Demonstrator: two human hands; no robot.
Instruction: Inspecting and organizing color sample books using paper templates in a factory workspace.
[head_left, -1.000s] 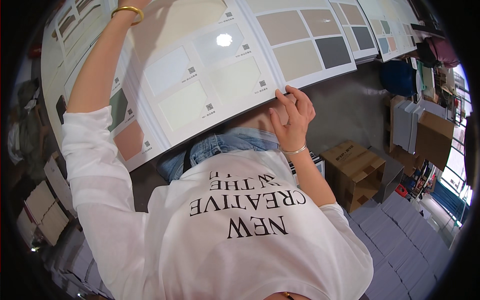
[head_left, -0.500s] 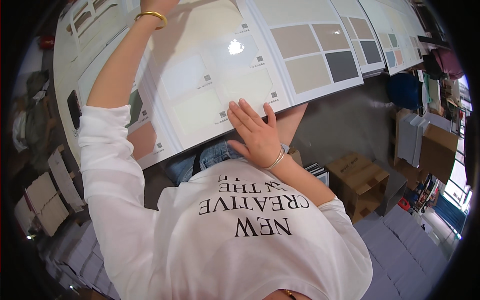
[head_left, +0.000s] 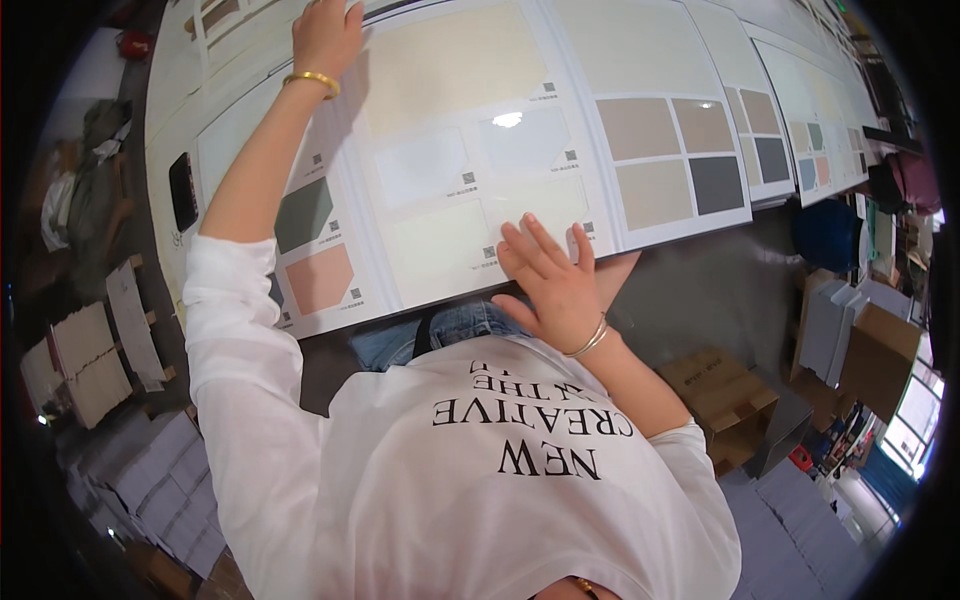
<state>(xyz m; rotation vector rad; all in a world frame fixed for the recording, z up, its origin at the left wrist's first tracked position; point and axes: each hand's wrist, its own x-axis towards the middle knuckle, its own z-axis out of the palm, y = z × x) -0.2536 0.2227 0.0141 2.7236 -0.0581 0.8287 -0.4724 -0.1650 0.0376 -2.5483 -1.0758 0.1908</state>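
- Noted open brown cardboard box (head_left: 712,382) on grey floor (head_left: 690,285); cannot tell contents.
- Found white folding colour-swatch board (head_left: 475,150) across cream tabletop (head_left: 200,90).
- Saw right hand (head_left: 558,288) open over near edge; cannot tell grip of left hand (head_left: 328,38).

a pale table (head_left: 172,120) carries an open swatch book (head_left: 475,155), a dark phone (head_left: 184,192) and more swatch panels (head_left: 815,110).

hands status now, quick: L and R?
Left hand: cut off by the picture's top edge; can't tell if open or closed.
Right hand: open, spread over the swatch board's near edge, not gripping.
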